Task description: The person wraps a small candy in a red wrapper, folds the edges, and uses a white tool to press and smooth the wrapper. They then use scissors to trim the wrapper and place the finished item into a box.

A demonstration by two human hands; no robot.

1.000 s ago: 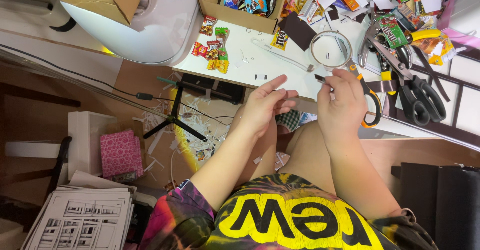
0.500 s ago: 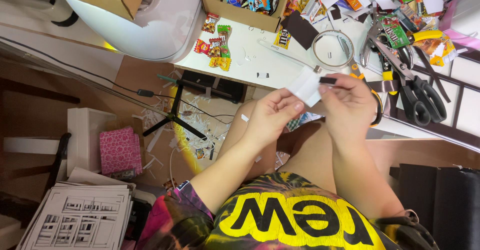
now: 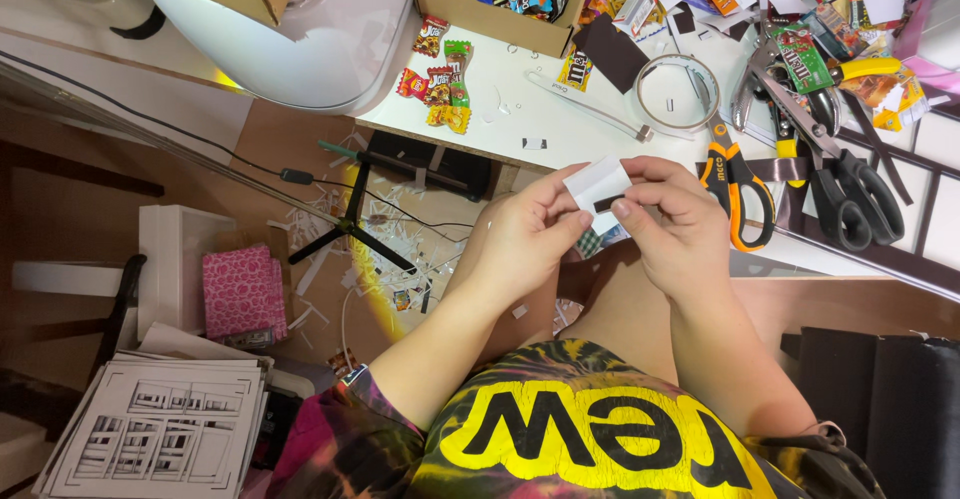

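Both my hands meet above my lap, just in front of the white table's edge. My left hand pinches the lower left side of a small white paper piece. My right hand holds its right side, with a finger on a short dark strip lying across the paper. Orange-handled scissors lie on the table right beside my right hand.
A tape ring, black scissors, pliers with yellow grips, candy packets and a cardboard box of sweets crowd the table. Paper scraps and a small tripod cover the floor; a pink box and printed sheets lie left.
My hands have lifted the white paper piece from low between them up into view. The right hand has brought the dark strip onto it.
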